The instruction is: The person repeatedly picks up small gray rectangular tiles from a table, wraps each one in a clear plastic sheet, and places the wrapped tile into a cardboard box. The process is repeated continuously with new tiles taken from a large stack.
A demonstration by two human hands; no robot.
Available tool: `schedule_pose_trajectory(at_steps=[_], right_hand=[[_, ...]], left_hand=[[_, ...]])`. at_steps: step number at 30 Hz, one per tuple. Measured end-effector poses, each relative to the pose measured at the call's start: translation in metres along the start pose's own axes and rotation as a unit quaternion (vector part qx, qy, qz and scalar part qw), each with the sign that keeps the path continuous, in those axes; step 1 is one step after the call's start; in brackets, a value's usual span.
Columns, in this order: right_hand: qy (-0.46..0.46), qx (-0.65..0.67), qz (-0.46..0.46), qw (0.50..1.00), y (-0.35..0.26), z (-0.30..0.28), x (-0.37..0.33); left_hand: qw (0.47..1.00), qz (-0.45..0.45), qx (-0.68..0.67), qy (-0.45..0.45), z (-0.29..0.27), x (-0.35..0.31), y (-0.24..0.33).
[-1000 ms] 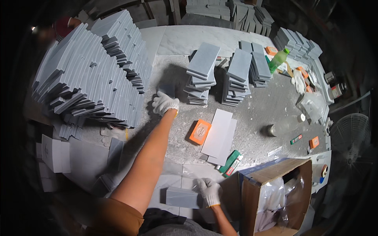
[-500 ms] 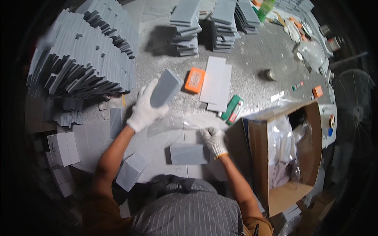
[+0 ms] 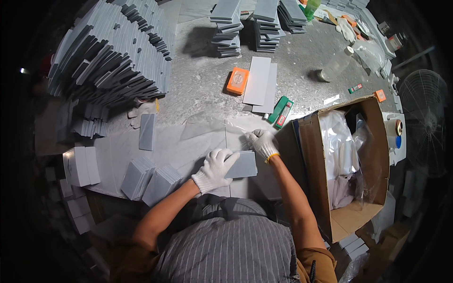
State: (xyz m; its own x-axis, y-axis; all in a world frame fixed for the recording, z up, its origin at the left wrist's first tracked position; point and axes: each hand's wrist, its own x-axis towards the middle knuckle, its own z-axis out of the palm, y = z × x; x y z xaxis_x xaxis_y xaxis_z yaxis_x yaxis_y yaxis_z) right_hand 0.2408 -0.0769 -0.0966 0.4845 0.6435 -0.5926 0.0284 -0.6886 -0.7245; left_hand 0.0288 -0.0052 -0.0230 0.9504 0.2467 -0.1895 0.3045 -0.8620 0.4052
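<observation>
Near my body, a small stack of grey tiles [image 3: 244,165] lies on the white slab [image 3: 186,153]. My left hand [image 3: 214,169], in a white knit glove, grips the stack's left end with fingers and thumb. Just above its right end is my right hand [image 3: 263,143], gloved too, its fingers curled shut at the edge of a clear plastic bag [image 3: 205,125]. That thin bag lies flat beyond the tiles. To the left, two bundles of grey tiles [image 3: 163,184] lean side by side, and a single grey tile [image 3: 146,132] lies farther off.
An open cardboard box [image 3: 314,165] with plastic inside stands at the right. Tall tile stacks [image 3: 113,52] fill the far left; smaller ones [image 3: 229,28] stand at the back. An orange box [image 3: 237,80], pale strips [image 3: 258,82], green boxes [image 3: 281,111] and a clear bottle [image 3: 336,66] lie beyond.
My left hand has come down toward my body with the raised tiles, which now rest on the slab where one lay. My right hand stays closed beside the plastic. Another leaning bundle now shows.
</observation>
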Motion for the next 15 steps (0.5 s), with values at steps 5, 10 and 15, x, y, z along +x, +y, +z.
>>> schedule_pose_trajectory(at_steps=[5, 10, 15], right_hand=[[-0.016, 0.011, 0.01, 1.0, -0.009, -0.002, -0.005], [-0.013, 0.06, -0.012, 0.998, 0.021, 0.012, 0.013], [-0.009, -0.02, 0.008, 1.0, 0.0, 0.002, 0.0]], left_hand=[[1.0, 0.014, 0.025, -0.003, -0.006, 0.002, 0.001], [0.999, 0.023, 0.028, 0.028, -0.005, 0.001, 0.007], [0.999, -0.003, 0.03, 0.041, -0.006, 0.0, 0.014]])
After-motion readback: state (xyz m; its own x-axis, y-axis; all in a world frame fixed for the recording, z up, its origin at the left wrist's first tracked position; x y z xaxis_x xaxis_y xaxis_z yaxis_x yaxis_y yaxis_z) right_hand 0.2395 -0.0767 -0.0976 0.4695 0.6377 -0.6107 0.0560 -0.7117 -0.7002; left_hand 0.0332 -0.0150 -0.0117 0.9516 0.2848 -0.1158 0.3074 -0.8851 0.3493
